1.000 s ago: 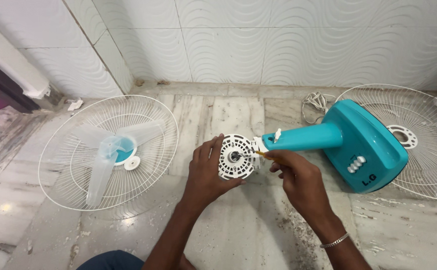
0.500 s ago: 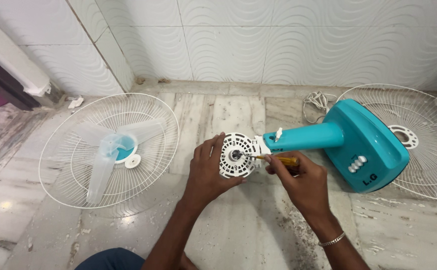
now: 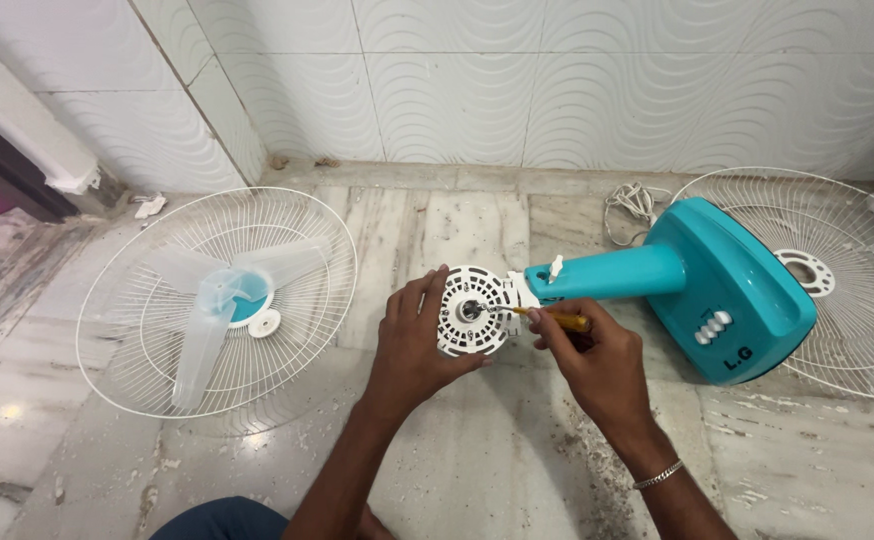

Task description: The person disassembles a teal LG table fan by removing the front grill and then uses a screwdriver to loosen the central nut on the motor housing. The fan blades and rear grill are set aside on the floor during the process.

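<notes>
The left hand (image 3: 412, 345) cups the round white motor cover (image 3: 472, 312) of the teal fan (image 3: 697, 285) lying on the marble floor (image 3: 517, 470); the right hand (image 3: 597, 365) pinches a yellow-handled screwdriver (image 3: 554, 317) at its hub. The plastic cover looks light, stiff, crackable; its rim seems safest to grip.

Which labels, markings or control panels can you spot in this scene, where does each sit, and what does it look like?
Dark printed mark: near front edge of the teal plastic fan base, small, two characters.
White push-button row: on the base's sloping top, slanted line of small rounded keys.
No packages, signs or screens.
</notes>
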